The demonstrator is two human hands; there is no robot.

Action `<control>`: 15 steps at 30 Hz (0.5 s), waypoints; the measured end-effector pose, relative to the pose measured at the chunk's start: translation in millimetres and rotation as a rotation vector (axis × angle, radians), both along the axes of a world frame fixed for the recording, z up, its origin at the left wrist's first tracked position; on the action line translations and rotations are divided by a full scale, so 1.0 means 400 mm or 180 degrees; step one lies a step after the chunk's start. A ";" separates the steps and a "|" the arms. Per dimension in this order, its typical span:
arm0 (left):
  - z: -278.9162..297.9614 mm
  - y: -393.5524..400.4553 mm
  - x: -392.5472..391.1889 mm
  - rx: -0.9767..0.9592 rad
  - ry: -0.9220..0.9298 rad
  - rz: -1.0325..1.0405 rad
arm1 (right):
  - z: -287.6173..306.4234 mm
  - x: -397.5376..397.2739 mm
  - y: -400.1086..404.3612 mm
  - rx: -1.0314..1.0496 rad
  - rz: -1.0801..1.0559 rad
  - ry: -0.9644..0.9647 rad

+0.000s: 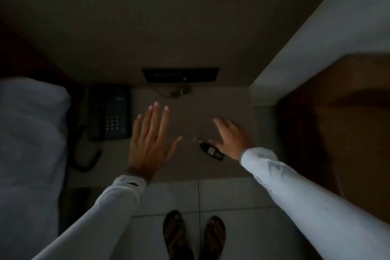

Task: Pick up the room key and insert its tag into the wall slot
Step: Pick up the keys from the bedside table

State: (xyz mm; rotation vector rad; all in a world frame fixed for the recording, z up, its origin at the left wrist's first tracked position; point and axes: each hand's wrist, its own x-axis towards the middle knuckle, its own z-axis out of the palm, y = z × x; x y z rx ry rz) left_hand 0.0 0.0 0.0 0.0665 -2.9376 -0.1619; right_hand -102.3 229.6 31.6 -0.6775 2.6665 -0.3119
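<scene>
While the room key (211, 151) lay on the bench (190, 167), light and rigid by its look, its dark tag was best pinched; the right hand (229, 138) was spread beside it, empty.

Dim light. Pale worktop (183, 167) against wall. On it: black phone (109, 112) at left rear, its cord (84, 154) looping toward front left edge; room key (196, 140) with dark tag (212, 151) right of centre, lying flat, tag angled toward front right; small dark object (175, 92) at rear by wall, too blurred to identify. Tiled floor (232, 196) in front of worktop.
</scene>
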 end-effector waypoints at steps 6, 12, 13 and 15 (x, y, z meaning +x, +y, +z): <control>-0.353 0.061 0.032 0.0358 -0.0627 0.0225 | -0.312 0.042 -0.052 -0.0180 -0.0519 -0.0673; -0.485 0.060 0.057 0.0270 -0.0688 0.0092 | -0.402 0.023 -0.052 -0.0646 -0.0757 -0.0701; -0.488 0.059 0.057 0.0250 -0.0703 0.0091 | -0.403 0.017 -0.048 -0.0711 -0.0848 -0.0790; -0.477 0.060 0.057 0.0283 -0.0734 0.0113 | -0.395 0.010 -0.040 -0.0811 -0.1011 -0.0937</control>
